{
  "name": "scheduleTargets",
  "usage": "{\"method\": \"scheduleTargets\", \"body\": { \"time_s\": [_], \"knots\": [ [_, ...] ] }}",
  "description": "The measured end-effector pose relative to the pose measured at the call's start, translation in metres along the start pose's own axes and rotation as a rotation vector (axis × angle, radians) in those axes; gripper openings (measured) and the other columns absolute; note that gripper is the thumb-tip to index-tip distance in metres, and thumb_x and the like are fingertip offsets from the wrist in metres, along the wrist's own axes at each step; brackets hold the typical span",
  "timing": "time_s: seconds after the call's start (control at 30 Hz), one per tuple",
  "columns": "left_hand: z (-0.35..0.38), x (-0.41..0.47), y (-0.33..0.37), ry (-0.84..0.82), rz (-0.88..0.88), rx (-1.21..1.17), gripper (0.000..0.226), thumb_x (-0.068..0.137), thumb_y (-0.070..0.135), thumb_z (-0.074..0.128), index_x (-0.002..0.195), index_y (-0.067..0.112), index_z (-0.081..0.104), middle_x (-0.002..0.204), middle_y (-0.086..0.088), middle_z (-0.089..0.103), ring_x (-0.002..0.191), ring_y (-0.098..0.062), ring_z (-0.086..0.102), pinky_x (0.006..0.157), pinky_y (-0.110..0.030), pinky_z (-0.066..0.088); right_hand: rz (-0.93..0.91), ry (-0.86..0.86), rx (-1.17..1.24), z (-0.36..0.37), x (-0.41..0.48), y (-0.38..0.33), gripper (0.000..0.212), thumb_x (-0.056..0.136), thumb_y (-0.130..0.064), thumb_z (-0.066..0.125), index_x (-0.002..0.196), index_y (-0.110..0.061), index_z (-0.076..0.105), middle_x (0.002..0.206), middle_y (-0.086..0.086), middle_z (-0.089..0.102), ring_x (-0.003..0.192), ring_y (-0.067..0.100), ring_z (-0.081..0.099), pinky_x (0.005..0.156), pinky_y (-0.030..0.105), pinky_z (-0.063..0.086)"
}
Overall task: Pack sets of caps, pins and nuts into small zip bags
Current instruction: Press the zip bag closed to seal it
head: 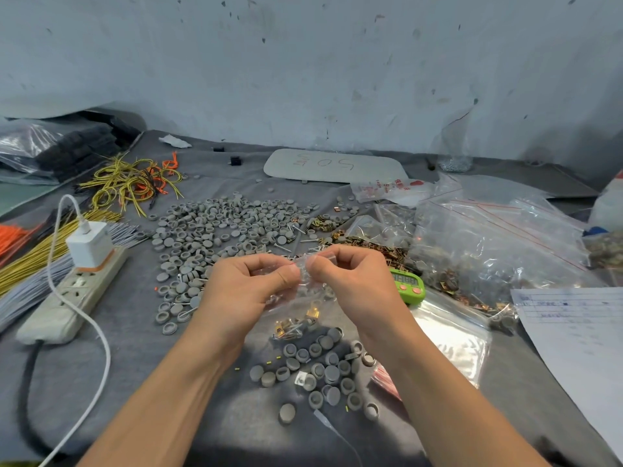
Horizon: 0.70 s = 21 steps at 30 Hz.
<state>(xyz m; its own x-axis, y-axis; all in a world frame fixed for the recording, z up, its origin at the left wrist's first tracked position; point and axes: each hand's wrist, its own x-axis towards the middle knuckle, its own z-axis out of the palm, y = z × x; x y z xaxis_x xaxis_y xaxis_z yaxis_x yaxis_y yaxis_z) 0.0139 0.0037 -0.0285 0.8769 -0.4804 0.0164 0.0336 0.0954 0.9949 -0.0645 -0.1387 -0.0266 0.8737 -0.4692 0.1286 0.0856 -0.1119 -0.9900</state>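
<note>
- Several bundles of yellow and orange wire [131, 183] are laid at the far left, beside a power strip [72, 291] carrying a white charger [89, 244]. None of this is called for by the task.
- Many loose grey caps [215, 227] are spread over the grey cloth left of centre, and a few silver pins [283, 246] are mixed in at the pile's right edge.
- At centre the left hand [242, 288] is raised above the cloth. Its thumb and curled fingers are pinched on the left part of the top edge of a small zip bag [305, 288].
- The bag is held in the air between both hands and hangs toward the person. Brass-coloured pieces [293, 325], probably the nuts, are seen at its bottom. Caps cannot be made out inside it through the glare.
- The right hand [350, 281] is pinched on the right part of the same edge, close beside the left thumb.
- Under the bag a small group of caps [320, 369] is gathered on the cloth, apparently counted out.
- To the right are found a green timer [408, 284], a heap of brass nuts [371, 247], large clear bags [499, 244], a stack of empty zip bags [448, 335] and a lined sheet [573, 328].
- One set is judged to be partly packed, with its caps possibly still to be added. No finished bag can be identified, and most of the stock remains unpacked.
</note>
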Motion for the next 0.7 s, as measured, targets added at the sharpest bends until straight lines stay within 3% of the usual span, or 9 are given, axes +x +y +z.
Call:
{"method": "scheduleTargets", "body": {
  "time_s": [0.17,0.37,0.5,0.57,0.7],
  "knots": [
    [-0.0004,0.0004,-0.0013,-0.007,0.012,0.013,0.008,0.081,0.002,0.079,0.076,0.008,0.08,0.073,-0.015,0.073,0.058,-0.016,0.063,0.058,-0.022,0.056,0.009,-0.026,0.019,0.0038,-0.0012,-0.0007,0.014,0.085,-0.013,0.08,0.076,-0.024,0.081,0.073,0.0,0.076,0.07,0.008,0.068,0.068,0.02,0.054],
    [-0.0006,0.0019,-0.0028,-0.007,0.041,0.057,0.015,0.082,0.003,0.079,0.072,0.014,0.08,0.066,-0.009,0.073,0.052,-0.01,0.061,0.051,-0.017,0.049,0.024,0.006,0.037,0.0088,0.0007,0.0008,0.02,0.085,-0.01,0.082,0.072,-0.026,0.081,0.07,0.001,0.075,0.067,0.009,0.068,0.071,0.026,0.055],
    [0.0003,0.0017,-0.0029,0.002,0.03,0.027,0.004,0.07,0.019,0.084,0.073,0.019,0.081,0.067,-0.009,0.073,0.053,-0.009,0.062,0.051,-0.018,0.05,0.017,0.01,0.041,0.0099,0.0011,0.0015,0.017,0.085,-0.013,0.081,0.074,-0.025,0.081,0.069,-0.001,0.074,0.065,0.008,0.066,0.068,0.022,0.054],
    [-0.0005,0.0021,-0.0046,0.037,0.005,0.006,0.013,0.067,0.023,0.084,0.075,0.014,0.081,0.069,-0.01,0.074,0.054,-0.01,0.064,0.052,-0.018,0.051,0.024,0.026,0.058,0.0102,0.0009,0.002,0.013,0.085,-0.013,0.081,0.076,-0.022,0.081,0.069,0.0,0.074,0.065,0.007,0.065,0.067,0.019,0.053],
    [-0.0018,0.0038,-0.006,0.084,-0.04,-0.032,0.015,0.077,0.012,0.082,0.086,0.002,0.076,0.066,-0.008,0.073,0.05,-0.008,0.062,0.047,-0.016,0.048,0.058,0.053,0.104,0.0073,0.0012,0.0035,0.014,0.084,-0.01,0.081,0.073,-0.018,0.08,0.068,0.001,0.072,0.062,0.01,0.063,0.063,0.014,0.051]
  ]
}}
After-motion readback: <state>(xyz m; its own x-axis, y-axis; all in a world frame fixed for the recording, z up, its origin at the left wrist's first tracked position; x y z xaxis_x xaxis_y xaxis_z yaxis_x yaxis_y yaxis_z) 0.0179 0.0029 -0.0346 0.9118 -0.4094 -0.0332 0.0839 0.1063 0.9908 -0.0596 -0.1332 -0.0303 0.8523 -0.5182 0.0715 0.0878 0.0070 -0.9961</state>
